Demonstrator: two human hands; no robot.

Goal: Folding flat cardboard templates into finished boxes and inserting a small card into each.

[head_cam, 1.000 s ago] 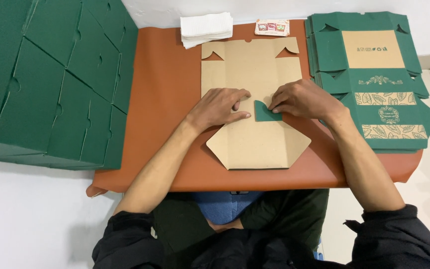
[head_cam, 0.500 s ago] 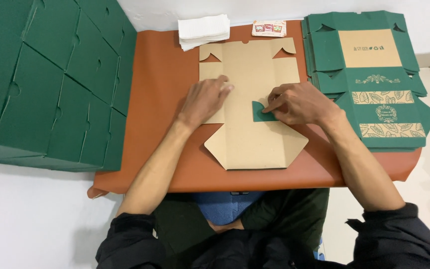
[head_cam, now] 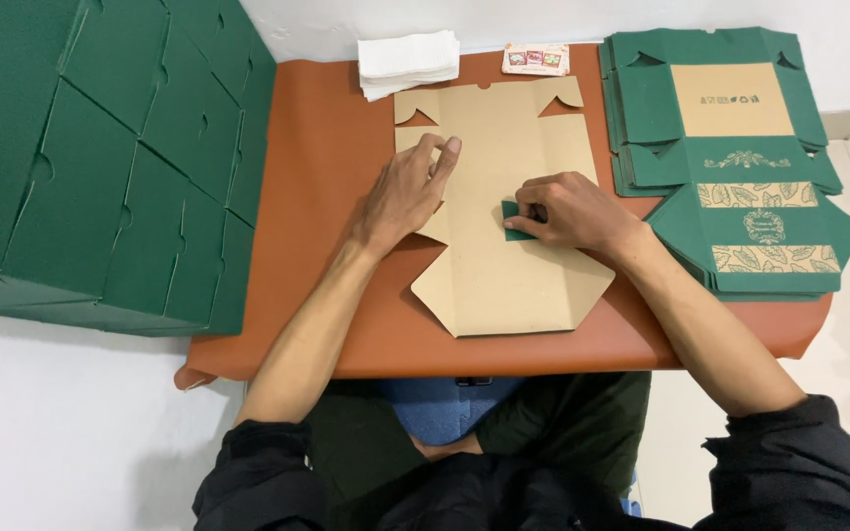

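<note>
A flat brown cardboard box blank (head_cam: 504,211) lies in the middle of the orange table (head_cam: 327,197). The left hand (head_cam: 407,192) rests on its left edge, fingers loosely curled, gripping nothing. The right hand (head_cam: 568,211) presses a small green folded flap (head_cam: 514,220) down with bunched fingertips. A stack of green blanks (head_cam: 730,157) lies to the right.

Big green boxes (head_cam: 100,157) fill the left side. A pile of flat green boxes (head_cam: 730,157) lies at the right. White napkins (head_cam: 408,61) and a small packet (head_cam: 536,59) sit at the top of the brown table (head_cam: 317,197).
</note>
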